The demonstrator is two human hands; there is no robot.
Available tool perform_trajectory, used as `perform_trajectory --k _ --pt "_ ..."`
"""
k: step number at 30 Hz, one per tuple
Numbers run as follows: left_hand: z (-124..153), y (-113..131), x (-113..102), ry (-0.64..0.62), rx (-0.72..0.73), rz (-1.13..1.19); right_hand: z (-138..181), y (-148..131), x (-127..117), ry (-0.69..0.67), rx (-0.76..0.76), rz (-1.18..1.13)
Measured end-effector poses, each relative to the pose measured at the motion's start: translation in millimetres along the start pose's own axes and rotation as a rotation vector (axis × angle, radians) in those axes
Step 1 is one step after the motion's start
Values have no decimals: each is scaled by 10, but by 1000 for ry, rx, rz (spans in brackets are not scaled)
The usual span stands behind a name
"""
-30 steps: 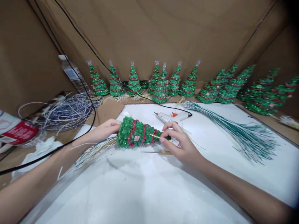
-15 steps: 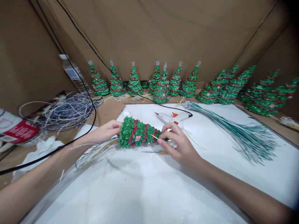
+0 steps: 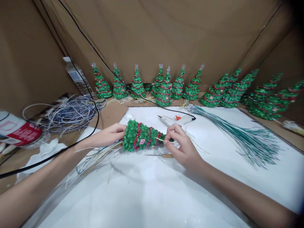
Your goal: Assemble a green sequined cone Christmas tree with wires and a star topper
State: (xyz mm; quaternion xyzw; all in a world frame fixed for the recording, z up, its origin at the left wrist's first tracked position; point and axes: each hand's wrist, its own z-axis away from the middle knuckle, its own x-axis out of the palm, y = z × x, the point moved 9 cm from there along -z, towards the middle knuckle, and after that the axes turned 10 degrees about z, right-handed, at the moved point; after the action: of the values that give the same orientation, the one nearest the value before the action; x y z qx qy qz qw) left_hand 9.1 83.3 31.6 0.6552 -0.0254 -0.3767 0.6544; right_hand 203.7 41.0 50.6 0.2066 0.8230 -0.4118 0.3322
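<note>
A small green beaded Christmas tree (image 3: pixel 145 136) with red garlands and a pink square lies on its side above the white board, base to the left. My left hand (image 3: pixel 116 133) grips it at the base, some fingers hidden inside or behind it. Loose white, blue and yellow wires (image 3: pixel 98 155) trail from the base beneath my left wrist. My right hand (image 3: pixel 179 142) is closed in a pinch near the tip, holding a thin yellow wire (image 3: pixel 159 138) whose end points at the tree's side. Just below lies an awl (image 3: pixel 166 155) with a wooden handle.
Behind the tree rests a white glue gun (image 3: pixel 177 119), its black cord (image 3: pixel 142 98) crossing overhead. A bundle of green and white wires (image 3: pixel 232 133) lies right. Finished trees (image 3: pixel 163 91) line the back. Left are a wire coil (image 3: pixel 71 110), a clear bottle (image 3: pixel 77 76) and a red-labelled bottle (image 3: pixel 21 131).
The view has shifted slightly. My left hand and the tree sit a little farther right in view; my right hand still pinches the yellow wire by the tree's side.
</note>
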Motion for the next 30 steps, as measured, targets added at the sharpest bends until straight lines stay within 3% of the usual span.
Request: perform_trajectory --k 6,18,30 --pt "17 6 -97 63 20 31 -12 -18 35 -29 -33 -1" --pt "15 -71 -188 -3 -68 267 -43 -25 97 -69 -18 57" --pt "73 -34 -309 19 -71 243 -90 -8 71 -51 -77 131"
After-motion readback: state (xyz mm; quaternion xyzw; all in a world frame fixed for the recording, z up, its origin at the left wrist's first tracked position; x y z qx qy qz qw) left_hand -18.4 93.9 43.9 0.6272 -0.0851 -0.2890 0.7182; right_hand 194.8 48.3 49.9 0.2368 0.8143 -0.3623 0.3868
